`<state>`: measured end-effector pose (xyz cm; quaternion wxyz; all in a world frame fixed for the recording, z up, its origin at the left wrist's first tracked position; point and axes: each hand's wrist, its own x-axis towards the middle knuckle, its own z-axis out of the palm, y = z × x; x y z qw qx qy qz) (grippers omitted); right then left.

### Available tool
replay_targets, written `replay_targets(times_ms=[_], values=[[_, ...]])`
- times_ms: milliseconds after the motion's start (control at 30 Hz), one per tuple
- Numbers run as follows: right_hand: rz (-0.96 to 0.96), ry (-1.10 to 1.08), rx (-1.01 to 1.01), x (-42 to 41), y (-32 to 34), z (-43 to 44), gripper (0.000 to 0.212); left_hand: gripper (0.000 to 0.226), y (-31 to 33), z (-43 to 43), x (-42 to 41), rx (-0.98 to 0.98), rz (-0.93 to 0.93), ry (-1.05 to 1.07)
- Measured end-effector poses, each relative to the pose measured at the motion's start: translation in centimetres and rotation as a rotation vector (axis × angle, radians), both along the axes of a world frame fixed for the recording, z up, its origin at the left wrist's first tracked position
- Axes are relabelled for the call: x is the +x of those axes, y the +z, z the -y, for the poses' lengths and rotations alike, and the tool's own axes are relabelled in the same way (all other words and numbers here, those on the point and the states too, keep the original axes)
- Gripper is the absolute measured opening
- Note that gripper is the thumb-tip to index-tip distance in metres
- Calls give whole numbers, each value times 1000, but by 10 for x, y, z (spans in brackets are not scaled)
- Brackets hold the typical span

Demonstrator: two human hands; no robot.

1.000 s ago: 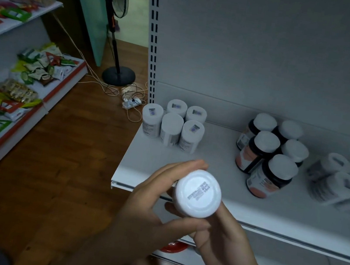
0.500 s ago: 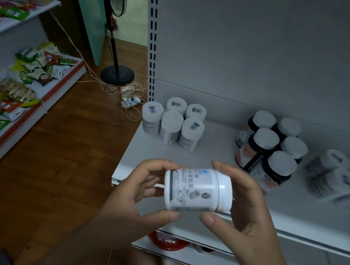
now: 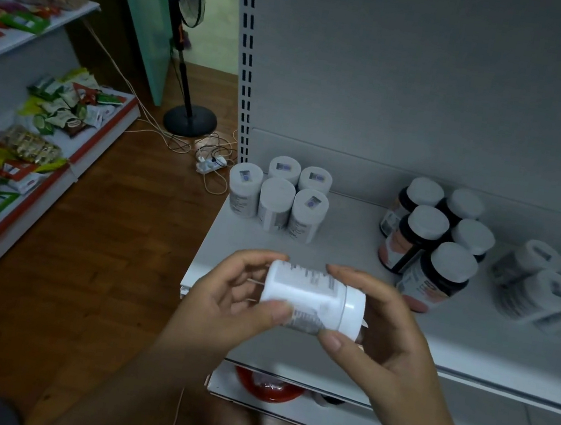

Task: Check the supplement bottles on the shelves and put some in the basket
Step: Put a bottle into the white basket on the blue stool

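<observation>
White supplement bottle (image 3: 309,301): sideways before the shelf (image 3: 342,229) edge, my left hand (image 3: 232,300) and right hand (image 3: 394,344) gripping its ends with curled fingers (image 3: 332,341). Label check underway; not yet basketed. Red object (image 3: 267,388) under the shelf: perhaps the basket.

Two hands, a left hand (image 3: 232,300) and a right hand (image 3: 390,343), share one held bottle (image 3: 309,301). The shelf (image 3: 339,247) carries five white bottles (image 3: 276,204), five dark bottles (image 3: 426,235) and, at the blurred right edge, perhaps five pale bottles (image 3: 545,294). One fan (image 3: 190,121) stands on the floor.
</observation>
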<state>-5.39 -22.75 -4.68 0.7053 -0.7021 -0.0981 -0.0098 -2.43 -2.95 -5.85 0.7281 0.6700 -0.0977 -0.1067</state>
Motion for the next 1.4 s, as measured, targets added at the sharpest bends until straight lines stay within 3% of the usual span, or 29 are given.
replay_targets(times_ms=[100,233,433,567,733,933,1167,1300,1400], values=[[-9,-21,47,2,1,-3,38,59,1,0,1,50,-8,-43],[-123,-79,92,6,3,-6,34,68,-2,-3,-2,-33,12,-120],[-59,-19,83,4,2,-8,42,47,-2,-1,2,-2,-28,27],[-86,-85,109,7,1,-11,39,64,-4,-4,-1,-44,-19,-42],[-71,-58,120,7,-1,-12,48,54,-2,-4,-1,-76,-28,4],[-100,-124,90,8,-1,-13,43,66,-6,-5,-3,-53,-13,-31],[-102,-126,55,4,2,-14,39,35,-1,1,-3,53,-68,64],[-160,-210,18,7,2,-15,29,48,0,6,-6,84,-166,43],[-226,-268,26,9,1,-18,33,38,-2,7,-10,60,-132,10]])
